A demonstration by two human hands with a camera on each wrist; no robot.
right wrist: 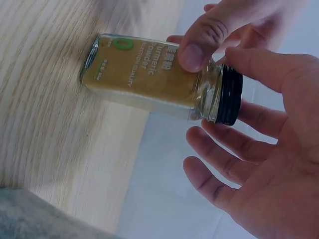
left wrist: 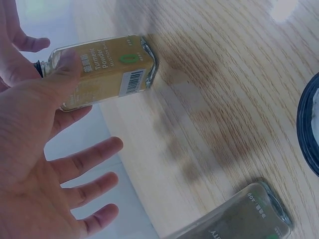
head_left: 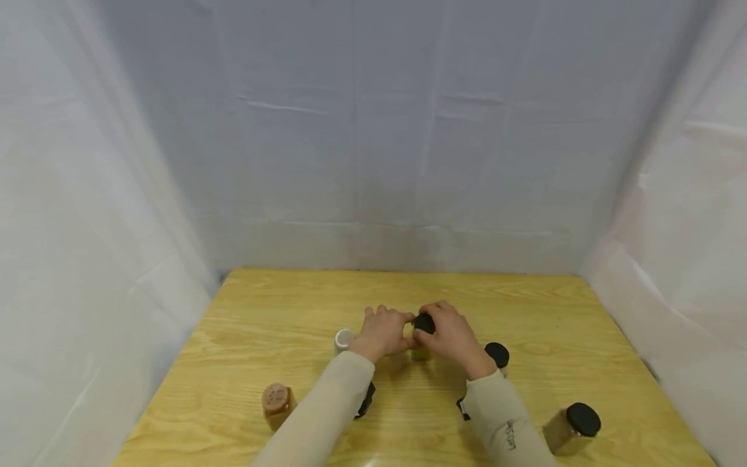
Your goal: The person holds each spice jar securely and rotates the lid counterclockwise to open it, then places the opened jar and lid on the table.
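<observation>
Your left hand (head_left: 382,331) pinches the jar (left wrist: 110,69) up high, right hand (head_left: 452,334) grips its lid (right wrist: 232,94), base on the table (head_left: 292,298); likely light, stiff, slick, breakable glass, so hold flat sides.

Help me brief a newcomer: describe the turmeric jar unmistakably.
On the wooden table, find the left hand and right hand. Between them is the turmeric jar, golden-brown beneath a black lid; unlike the other containers, it is held.

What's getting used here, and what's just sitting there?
Being used:
square black-lidded clear glass turmeric jar
left hand, right hand, both holding it

Just sitting there:
white-capped jar
brown-topped jar
farther black-lidded jar
rightmost brown black-lidded jar
</observation>
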